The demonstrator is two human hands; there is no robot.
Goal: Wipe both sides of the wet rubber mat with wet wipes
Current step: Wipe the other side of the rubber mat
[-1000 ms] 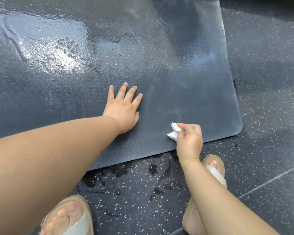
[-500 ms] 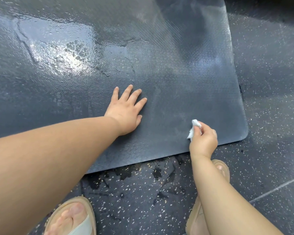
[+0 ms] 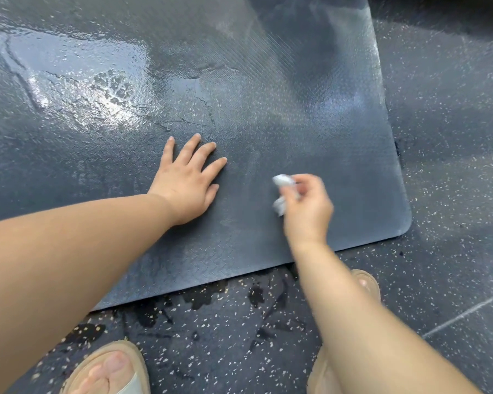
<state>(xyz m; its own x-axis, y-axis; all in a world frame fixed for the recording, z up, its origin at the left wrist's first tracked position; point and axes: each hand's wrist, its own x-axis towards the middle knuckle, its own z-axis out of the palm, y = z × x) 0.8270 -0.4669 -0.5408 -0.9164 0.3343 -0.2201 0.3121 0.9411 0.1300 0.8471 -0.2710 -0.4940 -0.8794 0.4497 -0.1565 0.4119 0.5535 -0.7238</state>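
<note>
Where the fingers and thumb of the right hand [image 3: 308, 209] curl in, they pinch a crumpled white wet wipe [image 3: 282, 183], the wad poking out past the fingertips toward the left. Hand and wipe are motion-blurred; cannot tell whether the wipe touches the surface. This hand sits over the near right part of the dark rubber mat [image 3: 296, 109], which lies flat on the speckled floor [image 3: 453, 137]. Near it on the left, the left hand [image 3: 187, 182] rests palm-down on the mat, fingers straight and spread, holding nothing. Farther up and left, a shiny sheet of water [image 3: 77, 69] with ragged edges covers the mat; the near right area looks duller. The mat's near edge runs diagonally to a rounded corner at right. Below that edge, dark wet blotches [image 3: 211, 297] mark the floor. 2 feet at the bottom: left sandal [image 3: 111, 368], right sandal [image 3: 367, 282] partly hidden by the right forearm.
</note>
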